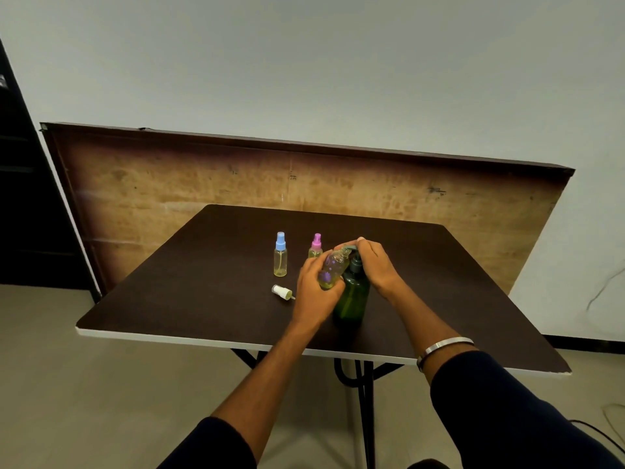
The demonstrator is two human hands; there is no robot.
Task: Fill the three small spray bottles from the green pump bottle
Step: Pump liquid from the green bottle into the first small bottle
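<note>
The green pump bottle [352, 299] stands upright near the middle of the dark table [189, 292]. My right hand [375, 265] rests over its pump head, fingers curled down on it. My left hand [316, 292] grips an uncapped small clear bottle [333, 269] with purple flower prints, tilted with its mouth under the pump spout. A little yellowish liquid lies in its bottom. Its white spray cap [282, 292] lies on the table to the left. Two capped spray bottles stand behind: one blue-topped [280, 254], one pink-topped [316, 247] and partly hidden by my hand.
A worn wooden board [169, 184] leans against the wall right behind the table. The table's white front edge [203, 338] runs close to me. A dark cabinet [23, 198] stands at the far left. A cable [602, 289] hangs on the wall at right.
</note>
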